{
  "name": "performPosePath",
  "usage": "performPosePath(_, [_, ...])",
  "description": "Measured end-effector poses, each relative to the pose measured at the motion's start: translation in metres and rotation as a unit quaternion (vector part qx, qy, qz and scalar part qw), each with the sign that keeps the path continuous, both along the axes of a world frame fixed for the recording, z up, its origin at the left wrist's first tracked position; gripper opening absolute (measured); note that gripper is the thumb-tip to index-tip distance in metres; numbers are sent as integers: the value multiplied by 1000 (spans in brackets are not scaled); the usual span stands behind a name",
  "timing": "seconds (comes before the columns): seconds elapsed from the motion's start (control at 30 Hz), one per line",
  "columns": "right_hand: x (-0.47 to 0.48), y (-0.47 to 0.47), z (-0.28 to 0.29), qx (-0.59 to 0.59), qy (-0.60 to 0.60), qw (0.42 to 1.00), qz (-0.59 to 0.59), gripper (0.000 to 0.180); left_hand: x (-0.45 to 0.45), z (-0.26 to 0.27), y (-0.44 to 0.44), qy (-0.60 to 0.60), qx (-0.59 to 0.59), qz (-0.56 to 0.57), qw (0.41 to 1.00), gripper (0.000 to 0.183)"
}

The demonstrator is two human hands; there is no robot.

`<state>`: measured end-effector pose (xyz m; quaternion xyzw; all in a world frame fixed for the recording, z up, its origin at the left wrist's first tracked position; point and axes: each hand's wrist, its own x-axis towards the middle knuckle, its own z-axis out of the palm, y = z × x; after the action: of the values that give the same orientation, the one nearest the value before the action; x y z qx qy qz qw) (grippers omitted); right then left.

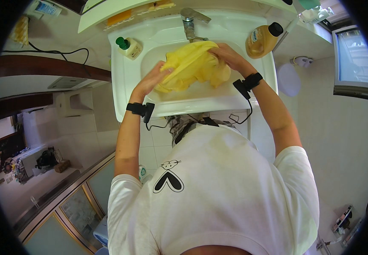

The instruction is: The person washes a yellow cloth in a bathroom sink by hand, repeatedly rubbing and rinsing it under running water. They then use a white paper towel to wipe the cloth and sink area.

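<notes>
A wet-looking yellow cloth or garment (190, 67) is stretched between both hands over the basin of a white washbasin (126, 106). My left hand (153, 77) grips its left edge, with the thumb on top of the fabric. At its upper right side, my right hand (230, 57) pinches the cloth, and the rest of it hangs in folds towards the basin. Directly behind the cloth stands a chrome faucet (189, 27), its spout end close to the fabric. Whether water runs cannot be told. Each wrist wears a black strap with a small device and cable.
On the basin's left ledge is a pump bottle with a green top (129, 47). A large amber bottle with a black cap (262, 40) lies or leans on the right ledge. A shelf edge (97, 16) runs above the basin. Sliding glass door panels (75, 207) are at lower left.
</notes>
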<state>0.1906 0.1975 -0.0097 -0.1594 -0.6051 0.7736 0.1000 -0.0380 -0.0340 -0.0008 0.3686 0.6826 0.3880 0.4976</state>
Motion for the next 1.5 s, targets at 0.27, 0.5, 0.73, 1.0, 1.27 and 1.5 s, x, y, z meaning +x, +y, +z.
performPosePath(0.27, [-18,-14,47,269,-78,956,86,48,3,17,6,40,14,-55,998,40])
performPosePath(0.5, [-5,-1,25,306,-231,920,85,45,-13,40,-5,-159,12,15,987,48])
performPosePath(0.73, [-9,6,-11,72,-38,997,19,36,-8,44,3,90,-67,-235,965,56])
performPosePath(1.0, [-58,-87,-5,317,-19,913,-255,48,28,1,28,-383,94,185,900,55])
performPosePath(1.27, [-82,-126,-1,603,-29,746,-283,20,71,-59,61,-440,186,329,815,43])
performPosePath(1.5, [-88,-136,-1,589,27,751,-297,20,78,-34,52,-461,178,333,803,36])
